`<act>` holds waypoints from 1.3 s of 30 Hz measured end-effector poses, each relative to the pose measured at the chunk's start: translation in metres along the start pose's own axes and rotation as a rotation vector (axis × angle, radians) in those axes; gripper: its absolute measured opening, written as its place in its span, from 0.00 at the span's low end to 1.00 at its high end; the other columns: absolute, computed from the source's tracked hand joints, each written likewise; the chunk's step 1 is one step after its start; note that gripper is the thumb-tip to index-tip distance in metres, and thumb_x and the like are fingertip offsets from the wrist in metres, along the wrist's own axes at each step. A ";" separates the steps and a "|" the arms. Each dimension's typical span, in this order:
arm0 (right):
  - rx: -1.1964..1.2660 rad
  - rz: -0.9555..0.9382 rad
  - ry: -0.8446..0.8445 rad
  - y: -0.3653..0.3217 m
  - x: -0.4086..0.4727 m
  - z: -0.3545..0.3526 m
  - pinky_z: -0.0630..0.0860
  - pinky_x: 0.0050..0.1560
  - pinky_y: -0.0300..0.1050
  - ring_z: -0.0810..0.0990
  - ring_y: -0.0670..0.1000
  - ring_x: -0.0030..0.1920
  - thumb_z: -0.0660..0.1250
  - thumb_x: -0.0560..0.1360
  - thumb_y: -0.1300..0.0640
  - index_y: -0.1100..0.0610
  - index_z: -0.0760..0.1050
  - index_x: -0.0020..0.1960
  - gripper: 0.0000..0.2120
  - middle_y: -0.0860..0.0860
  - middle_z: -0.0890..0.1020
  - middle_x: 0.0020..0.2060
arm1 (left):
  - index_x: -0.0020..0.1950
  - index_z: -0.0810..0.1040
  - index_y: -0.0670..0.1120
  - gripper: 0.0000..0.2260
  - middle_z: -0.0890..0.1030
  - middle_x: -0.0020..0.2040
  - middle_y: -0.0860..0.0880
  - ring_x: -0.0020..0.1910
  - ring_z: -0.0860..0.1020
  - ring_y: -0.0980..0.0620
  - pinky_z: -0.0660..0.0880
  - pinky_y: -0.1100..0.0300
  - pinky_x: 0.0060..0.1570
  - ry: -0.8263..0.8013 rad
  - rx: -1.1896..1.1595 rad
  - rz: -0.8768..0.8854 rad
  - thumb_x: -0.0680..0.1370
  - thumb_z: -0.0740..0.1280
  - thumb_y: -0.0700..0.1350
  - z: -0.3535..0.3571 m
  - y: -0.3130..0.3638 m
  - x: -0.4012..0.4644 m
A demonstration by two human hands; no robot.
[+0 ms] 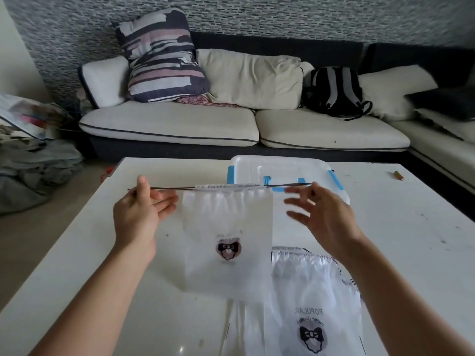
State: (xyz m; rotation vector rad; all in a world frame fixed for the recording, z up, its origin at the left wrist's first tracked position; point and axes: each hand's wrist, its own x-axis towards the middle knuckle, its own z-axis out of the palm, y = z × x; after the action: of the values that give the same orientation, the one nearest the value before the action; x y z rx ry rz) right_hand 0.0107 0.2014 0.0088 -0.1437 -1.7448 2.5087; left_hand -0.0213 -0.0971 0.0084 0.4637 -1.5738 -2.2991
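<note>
A white drawstring bag (pixel 227 242) with a small bow logo hangs in the air above the white table (pixel 77 265), its top gathered along a thin dark drawstring (pixel 177 188) pulled taut sideways. My left hand (pixel 140 209) pinches the string's left end between thumb and forefinger, the other fingers spread. My right hand (pixel 317 214) holds the right end near the thumb, fingers spread and blurred. Several similar white bags (pixel 313 299) lie flat on the table at the lower right, one printed POPULAR.
A clear plastic box with blue clips (pixel 280 168) sits on the table behind the bag. A small brown stick-like object (pixel 399 175) lies at the far right edge. Beyond stands a sofa (pixel 169 124) with cushions and a black backpack (pixel 334 91). Clothes (pixel 33 173) are heaped on the floor left.
</note>
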 end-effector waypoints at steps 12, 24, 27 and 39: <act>0.553 -0.039 0.305 -0.021 0.009 -0.002 0.77 0.33 0.42 0.66 0.52 0.26 0.55 0.74 0.67 0.56 0.62 0.26 0.18 0.53 0.65 0.25 | 0.35 0.65 0.47 0.19 0.70 0.22 0.53 0.23 0.74 0.57 0.82 0.62 0.43 0.107 -0.651 -0.209 0.86 0.55 0.49 -0.026 0.025 0.039; -0.368 -0.259 -0.305 -0.021 -0.026 0.053 0.81 0.53 0.47 0.85 0.54 0.50 0.62 0.81 0.68 0.61 0.80 0.57 0.10 0.57 0.87 0.48 | 0.63 0.77 0.50 0.17 0.87 0.46 0.46 0.37 0.81 0.53 0.76 0.63 0.34 -0.523 0.138 0.143 0.77 0.69 0.34 0.030 -0.001 -0.060; -0.427 -0.406 -0.310 -0.023 -0.029 0.060 0.81 0.54 0.49 0.85 0.55 0.49 0.61 0.81 0.71 0.53 0.68 0.70 0.22 0.55 0.87 0.48 | 0.61 0.77 0.47 0.13 0.87 0.45 0.45 0.34 0.81 0.52 0.76 0.64 0.32 -0.470 0.111 0.073 0.78 0.69 0.36 0.035 -0.005 -0.064; -0.405 -0.387 -0.380 -0.010 -0.032 0.071 0.79 0.54 0.39 0.86 0.50 0.54 0.65 0.79 0.66 0.62 0.81 0.56 0.08 0.56 0.87 0.49 | 0.45 0.86 0.43 0.18 0.59 0.31 0.49 0.26 0.57 0.52 0.54 0.61 0.27 -0.801 0.401 -0.152 0.84 0.60 0.47 0.039 -0.012 -0.077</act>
State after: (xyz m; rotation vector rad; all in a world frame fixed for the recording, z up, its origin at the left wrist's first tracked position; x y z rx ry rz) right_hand 0.0333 0.1351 0.0439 0.6234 -2.1455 1.9771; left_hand 0.0305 -0.0274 0.0171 -0.3313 -2.4557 -2.4227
